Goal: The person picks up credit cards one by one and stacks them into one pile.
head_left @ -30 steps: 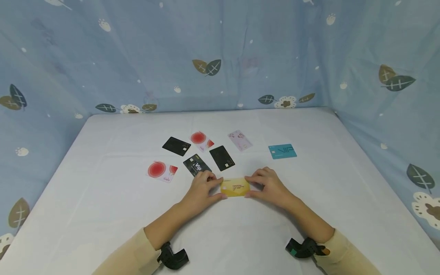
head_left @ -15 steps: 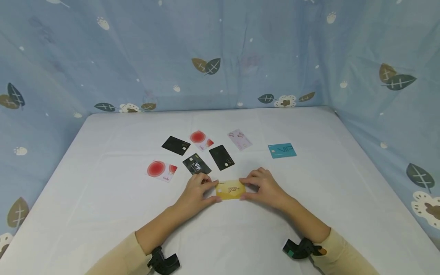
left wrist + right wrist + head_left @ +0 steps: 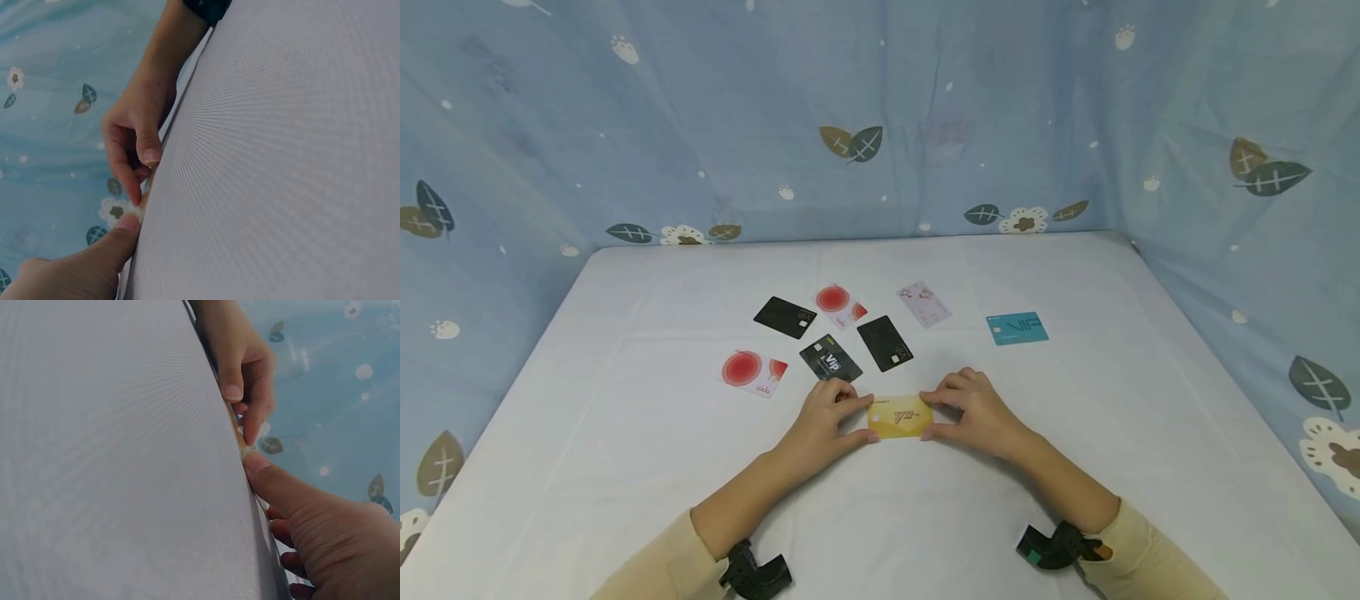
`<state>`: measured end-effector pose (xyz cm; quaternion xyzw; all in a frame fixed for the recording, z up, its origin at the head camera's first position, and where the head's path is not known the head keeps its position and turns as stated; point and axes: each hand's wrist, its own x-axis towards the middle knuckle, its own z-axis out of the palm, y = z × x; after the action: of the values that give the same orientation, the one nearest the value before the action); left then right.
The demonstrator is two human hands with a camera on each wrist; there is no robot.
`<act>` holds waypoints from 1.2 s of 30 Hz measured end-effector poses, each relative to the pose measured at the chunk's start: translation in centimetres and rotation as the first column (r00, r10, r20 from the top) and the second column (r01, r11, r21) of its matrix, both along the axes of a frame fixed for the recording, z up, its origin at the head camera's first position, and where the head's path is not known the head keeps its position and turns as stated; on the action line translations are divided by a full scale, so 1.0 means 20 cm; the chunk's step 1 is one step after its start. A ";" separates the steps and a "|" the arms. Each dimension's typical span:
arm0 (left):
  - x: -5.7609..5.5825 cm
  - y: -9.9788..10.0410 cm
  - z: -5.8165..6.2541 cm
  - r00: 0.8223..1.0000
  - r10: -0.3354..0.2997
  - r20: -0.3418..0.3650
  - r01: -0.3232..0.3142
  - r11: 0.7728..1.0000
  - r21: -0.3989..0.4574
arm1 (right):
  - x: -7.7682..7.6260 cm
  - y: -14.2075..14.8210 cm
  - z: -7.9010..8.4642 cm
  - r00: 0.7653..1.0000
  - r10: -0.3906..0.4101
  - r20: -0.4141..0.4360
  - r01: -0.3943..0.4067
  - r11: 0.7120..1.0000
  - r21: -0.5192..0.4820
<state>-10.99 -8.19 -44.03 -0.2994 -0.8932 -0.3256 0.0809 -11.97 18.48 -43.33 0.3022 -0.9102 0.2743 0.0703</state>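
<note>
A yellow card (image 3: pixel 899 417) lies flat on the white table, or very close to it, in the head view. My left hand (image 3: pixel 820 421) holds its left end, index finger at the far corner and thumb at the near one. At the right end my right hand (image 3: pixel 977 417) grips it the same way. Both wrist views show the card only as a thin sliver between the thumbs and fingers. Just beyond my left hand lies a dark VIP card (image 3: pixel 831 358). A black card (image 3: pixel 884 343) is a little farther off, to the right of it.
Another black card (image 3: pixel 785 317), a red-circle card (image 3: pixel 839 306) and a pale pink card (image 3: pixel 923 304) lie farther back. A second red-circle card (image 3: pixel 754 372) is at left, a teal VIP card (image 3: pixel 1017 328) at right. A patterned blue curtain (image 3: pixel 760 125) rises behind the table (image 3: pixel 647 467).
Both hands have shifted slightly left and toward the person, and the yellow card has moved with them. The other cards stay where they were.
</note>
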 end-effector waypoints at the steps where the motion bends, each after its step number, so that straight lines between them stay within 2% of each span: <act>1: 0.00 0.00 0.00 1.000 0.000 0.002 0.000 1.000 -0.001 | 0.00 0.00 0.00 1.000 -0.004 0.010 0.004 1.000 0.001; 3: 0.00 0.00 0.01 1.000 -0.002 0.003 0.002 1.000 -0.004 | 0.01 0.00 0.01 0.999 -0.012 0.030 0.012 1.000 0.008; 10: 0.00 0.00 0.02 1.000 -0.017 0.012 0.017 1.000 0.017 | 0.01 0.01 0.03 1.000 -0.020 0.000 0.020 0.999 -0.028; 14: -0.01 0.00 0.03 0.995 0.005 0.104 -0.016 0.995 0.099 | 0.01 0.01 0.04 0.999 -0.038 0.011 0.038 0.998 -0.044; 18: -0.02 0.01 0.06 0.976 0.046 0.211 -0.081 0.983 0.162 | 0.01 0.00 0.06 0.998 -0.059 -0.003 0.058 0.995 -0.077; 23: -0.02 0.00 0.14 0.955 0.087 0.283 -0.130 0.982 0.138 | 0.00 -0.01 0.08 0.997 -0.076 -0.016 0.074 0.993 -0.096; 29: -0.02 -0.05 0.23 0.941 0.138 0.309 -0.176 0.980 0.098 | -0.01 -0.05 0.10 0.998 -0.067 -0.009 0.065 0.990 -0.122; 32: -0.03 -0.08 0.24 0.942 0.153 0.299 -0.187 0.978 0.090 | -0.01 -0.06 0.10 0.997 -0.073 -0.003 0.072 0.990 -0.119; 36: -0.06 -0.11 0.24 0.941 0.171 0.293 -0.201 0.977 0.077 | -0.01 -0.09 0.11 0.997 -0.073 -0.001 0.072 0.991 -0.116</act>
<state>-12.24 -10.41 -39.33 -0.1590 -0.9013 -0.4029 -0.0025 -12.25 16.74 -41.14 0.2650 -0.9029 0.3232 0.1000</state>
